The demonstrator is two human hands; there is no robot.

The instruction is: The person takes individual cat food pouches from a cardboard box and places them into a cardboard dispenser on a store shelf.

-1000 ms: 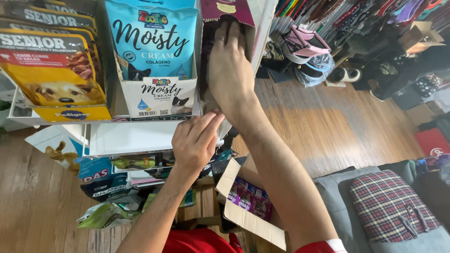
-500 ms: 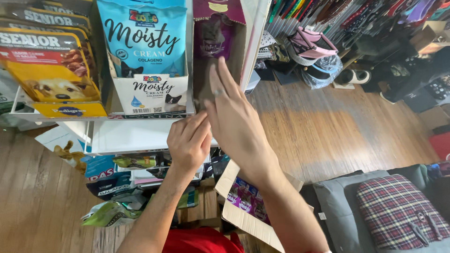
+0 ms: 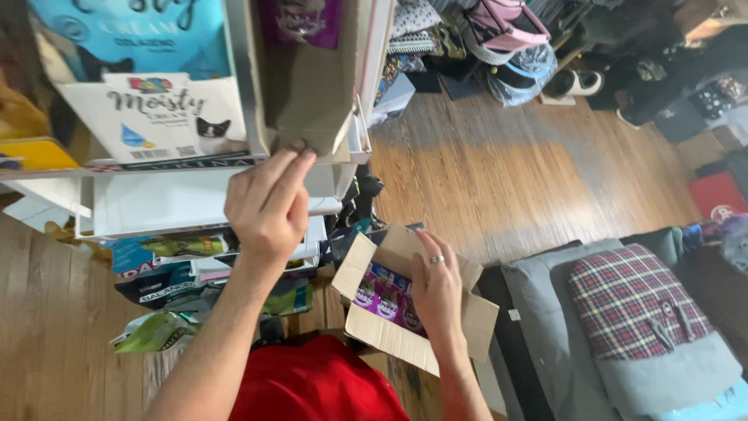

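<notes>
left hand (image 3: pixel 269 204) raised to the front edge of the white shelf (image 3: pixel 187 204), fingers loosely curled, fingertips touching the lower edge of the brown cardboard tray (image 3: pixel 312 86) standing on that shelf near its right end; not gripping it, only pressing against it. purple pouch (image 3: pixel 300 19) upright inside that tray, at the top. just left of the tray, a white display box (image 3: pixel 160 113) with a cat picture, and behind it a tall blue bag (image 3: pixel 132 31). yellow bag (image 3: pixel 31 152) at the far left edge of the shelf, partly cut off. right hand (image 3: pixel 438 292) lowered into the open cardboard box (image 3: pixel 405 331) below the shelf, ring on one finger, fingers stretched out and flat over the purple packets (image 3: pixel 382 292) packed in the box; whether closed on a packet, cannot tell, since the fingertips lie hidden against the contents. box flaps spread open, the left flap tilted toward the shelf. under the shelf, green and blue pet food bags (image 3: pixel 179 292) heaped on the wooden floor (image 3: pixel 499 171). grey cushion with a plaid pillow (image 3: pixel 631 304) to the right of the box. red garment (image 3: pixel 315 386) at the bottom edge, between the forearms.
</notes>
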